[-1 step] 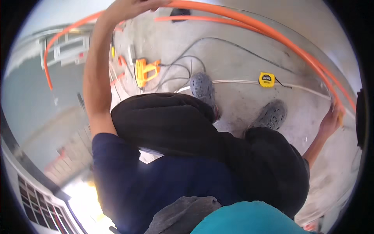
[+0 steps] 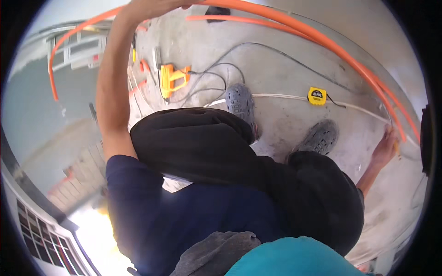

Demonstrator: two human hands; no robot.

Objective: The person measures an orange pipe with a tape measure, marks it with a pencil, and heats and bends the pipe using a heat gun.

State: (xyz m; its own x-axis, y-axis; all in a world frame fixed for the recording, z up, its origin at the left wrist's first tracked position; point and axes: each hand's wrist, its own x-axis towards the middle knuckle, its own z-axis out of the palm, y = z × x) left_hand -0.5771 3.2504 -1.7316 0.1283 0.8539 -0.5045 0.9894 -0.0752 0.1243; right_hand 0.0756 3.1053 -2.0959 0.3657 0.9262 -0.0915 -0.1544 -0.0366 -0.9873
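A long orange pipe point(image 2: 331, 48) arches across the far side, its left end hanging down in a curve. At the top edge my left hand point(image 2: 156, 5) is closed on the pipe, its fingers partly cut off by the picture's rim. Over at the far right my right hand point(image 2: 386, 148) is closed on a small yellow-orange thing point(image 2: 397, 147), too small to name. It is just beside and below the pipe's right end, apart from it. A second orange pipe point(image 2: 262, 24) lies on the floor behind the first.
A yellow tape measure point(image 2: 316, 96) lies by a thin white strip point(image 2: 281, 95) on the concrete floor. Left of my feet lies a yellow-orange heat-gun-shaped power tool point(image 2: 173, 80) with a dark cord point(image 2: 271, 49). Metal frames point(image 2: 83, 50) stand at the left.
My right hand has come down and left, away from the pipe's end, which now shows bare. The left hand still holds the pipe, shifted slightly.
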